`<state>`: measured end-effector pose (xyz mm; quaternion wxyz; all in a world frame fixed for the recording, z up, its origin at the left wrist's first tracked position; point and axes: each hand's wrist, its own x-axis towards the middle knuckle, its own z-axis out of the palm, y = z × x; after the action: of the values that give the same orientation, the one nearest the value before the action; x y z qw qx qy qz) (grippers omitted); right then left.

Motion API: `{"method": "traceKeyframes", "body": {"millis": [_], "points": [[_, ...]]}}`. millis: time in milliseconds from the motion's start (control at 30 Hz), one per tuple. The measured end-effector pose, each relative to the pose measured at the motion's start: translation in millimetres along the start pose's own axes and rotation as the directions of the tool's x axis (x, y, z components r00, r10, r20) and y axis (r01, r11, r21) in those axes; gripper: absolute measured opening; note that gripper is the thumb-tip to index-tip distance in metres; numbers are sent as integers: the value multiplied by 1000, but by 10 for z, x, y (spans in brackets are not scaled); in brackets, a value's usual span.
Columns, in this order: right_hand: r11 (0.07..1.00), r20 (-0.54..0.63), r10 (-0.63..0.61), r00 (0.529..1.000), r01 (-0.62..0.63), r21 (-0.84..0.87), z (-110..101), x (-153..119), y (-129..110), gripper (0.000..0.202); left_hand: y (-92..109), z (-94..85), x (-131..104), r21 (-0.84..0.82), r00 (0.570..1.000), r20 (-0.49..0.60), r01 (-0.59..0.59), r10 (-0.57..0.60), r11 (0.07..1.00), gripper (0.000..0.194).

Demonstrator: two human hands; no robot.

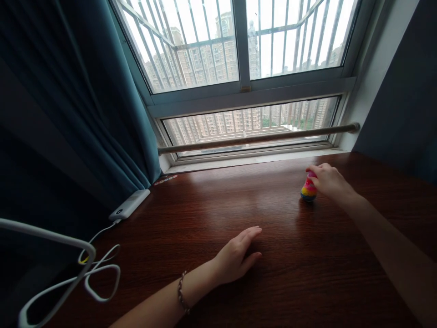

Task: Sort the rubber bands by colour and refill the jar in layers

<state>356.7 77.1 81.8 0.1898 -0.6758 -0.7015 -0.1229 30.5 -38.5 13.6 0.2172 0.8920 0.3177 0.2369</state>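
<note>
My right hand (326, 181) grips the upper part of a small, rounded, multicoloured toy (309, 193) from above. Pink shows at its top, then yellow, with dark blue at the base. It stands upright at the right of the dark wooden tabletop (205, 205), its base at or just above the wood; I cannot tell which. Fingers cover part of its upper half. Nearer to me, my left hand (239, 253) rests on its side at the middle of the tabletop, thumb and fingers apart, holding nothing. A beaded bracelet (182, 292) circles the left wrist.
A white power bank (130, 205) lies at the left edge by the blue curtain (112, 114), its white cable (102, 269) looped towards me. Small round stickers or discs (165, 180) lie near the sill. A barred window and a metal rail (259, 138) stand behind the tabletop.
</note>
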Motion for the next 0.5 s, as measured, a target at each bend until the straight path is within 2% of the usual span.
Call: {"method": "traceKeyframes", "body": {"millis": [100,200,267,333,400,500], "points": [[994,27,15,1000,-18,110,-107,-14,-63,26,-25,-50,93,66,997,-79,-20,25,998,45],[927,8,-48,999,41,374,-164,-95,-303,23,-40,-150,315,142,977,-215,18,13,990,47],[804,46,-75,996,33,594,-167,-192,-539,28,-39,-210,487,178,955,-295,61,-6,982,53],[630,104,-95,990,-21,777,-148,-303,-768,34,-34,-242,618,172,930,-362,127,-57,977,63],[495,141,-135,981,-57,867,-116,-404,-936,37,-27,-245,672,135,908,-393,211,-143,968,55],[402,176,-198,964,-84,912,-46,-495,-1043,37,-34,-228,633,56,893,-391,263,-221,963,39]]}}
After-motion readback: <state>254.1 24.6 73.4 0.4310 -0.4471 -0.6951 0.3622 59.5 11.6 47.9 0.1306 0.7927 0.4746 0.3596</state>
